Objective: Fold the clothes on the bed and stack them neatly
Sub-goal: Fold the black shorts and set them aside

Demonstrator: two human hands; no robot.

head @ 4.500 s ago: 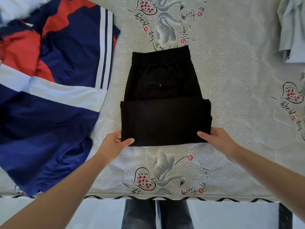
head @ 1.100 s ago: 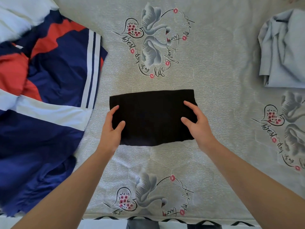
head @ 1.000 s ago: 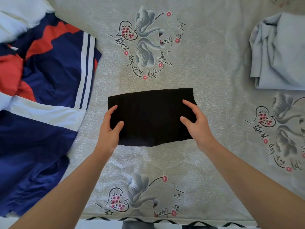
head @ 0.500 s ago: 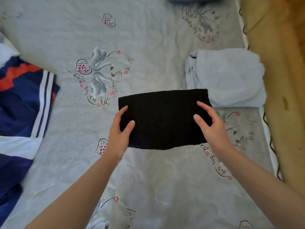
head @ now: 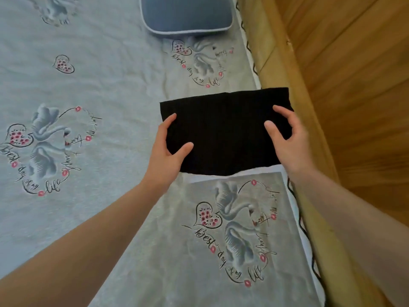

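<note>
Folded black garment (head: 225, 131) held up flat betw both hands, over the right side of the bed, its right end overlapping the wooden bed frame (head: 276, 63) edge. Can't tell if it touches the sheet or sits just above it. Left hand (head: 164, 151) grips the garment's left end: thumb on top, index finger along the left edge, rest of the fingers hidden underneath. Right hand (head: 287, 140) grips the right end: thumb on top, curled fingers wrapped round the right edge.

Garment is a neat rectangle, long side left-right, near edge slightly wavy. Faint vertical crease abt mid-top.

Bedsheet (head: 99, 85) is grey w/ swan + heart prints and script text. A pale rectangular cloth panel w/ the same print (head: 232, 229) lies just below the garment, near the right bed edge. Blue-grey cushion (head: 188, 16) w/ light piping at top, well apart from the garment. Wood-panel wall (head: 354, 85) on the right, beyond the frame.
</note>
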